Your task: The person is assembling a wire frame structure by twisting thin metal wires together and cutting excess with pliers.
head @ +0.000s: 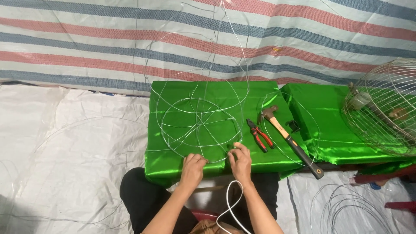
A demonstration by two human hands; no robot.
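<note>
Wire frame (197, 125) pinched by both hands.

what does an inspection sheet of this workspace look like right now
surface: low bench under shiny green cloth, a second green-covered bench to its right
job's things: thin wire frame of rings and spokes lying on the cloth
clutter: red-handled pliers, claw hammer, finished wire cage, loose wire coils on the floor
grips: left hand and right hand both pinch the frame's near rim
cables: white cord looping over the lap
surroundings: striped tarp behind, white sheet on the floor
</note>
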